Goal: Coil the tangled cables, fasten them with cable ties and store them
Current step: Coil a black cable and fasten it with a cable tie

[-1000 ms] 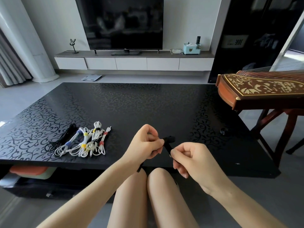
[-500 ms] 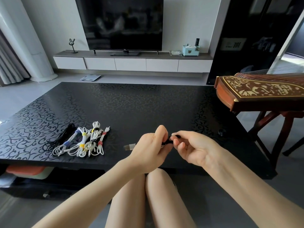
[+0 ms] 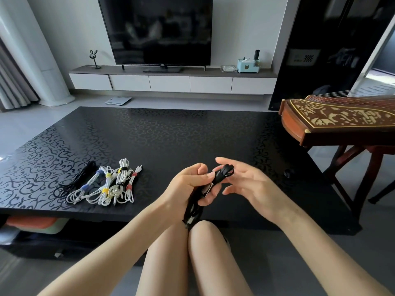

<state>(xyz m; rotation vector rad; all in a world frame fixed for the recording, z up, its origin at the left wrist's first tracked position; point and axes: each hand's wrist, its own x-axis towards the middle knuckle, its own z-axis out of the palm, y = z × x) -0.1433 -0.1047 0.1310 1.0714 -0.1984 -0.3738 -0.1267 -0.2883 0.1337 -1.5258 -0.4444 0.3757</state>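
My left hand [image 3: 190,184] grips a folded black cable [image 3: 222,174] above the near edge of the black table [image 3: 171,133]; the cable's loops poke out above my fingers and its tail [image 3: 192,212] hangs down toward my knees. A silver plug shows at my left fingertips. My right hand [image 3: 248,184] hovers just right of the cable with its fingers spread and relaxed, holding nothing. Several white coiled cables [image 3: 111,184] with coloured ties lie on the table at the left, beside a black coiled cable [image 3: 79,178].
A wooden zither [image 3: 342,118] on a stand juts in at the right. A small dark object [image 3: 287,173] lies on the table's right side. Orange and pale boxes [image 3: 32,224] sit under the table at the left. A TV cabinet [image 3: 171,82] lines the far wall.
My right hand let go of the cable and spread open to the right. My left hand turned so the cable bundle now stands up between its fingers, tail hanging down.
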